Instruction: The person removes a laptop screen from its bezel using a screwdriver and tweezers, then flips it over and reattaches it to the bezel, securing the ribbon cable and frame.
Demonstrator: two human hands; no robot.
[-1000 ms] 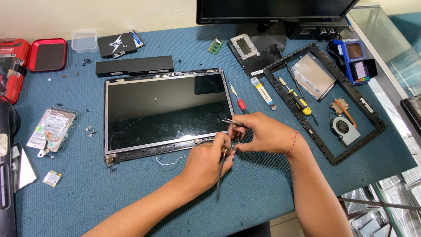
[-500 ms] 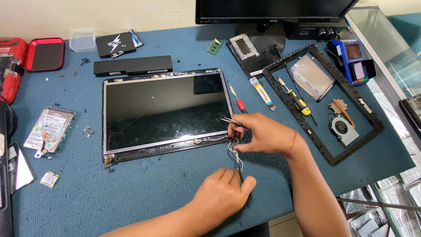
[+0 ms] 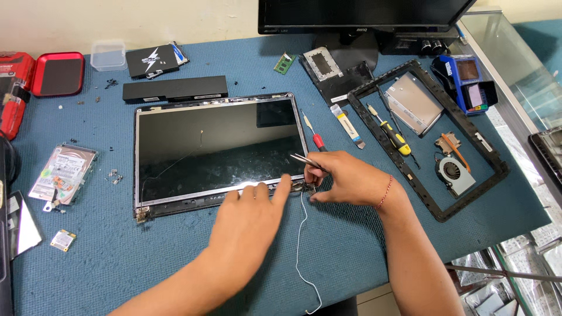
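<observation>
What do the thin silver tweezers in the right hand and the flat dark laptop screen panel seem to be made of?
The thin silver tweezers, held in the right hand, look like bare polished metal, given their bright grey sheen. The flat dark laptop screen panel has a glossy, glass-like or plastic face that mirrors the light, inside a thin silver frame, probably metal. The left hand rests on its lower edge.

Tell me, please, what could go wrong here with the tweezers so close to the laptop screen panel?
The tweezers in the right hand sit at the screen panel's lower right corner; a slip could scratch the glass. The left hand presses on the bottom edge, which might stress the panel. The thin white wire trails off the table edge and could snag.
</observation>
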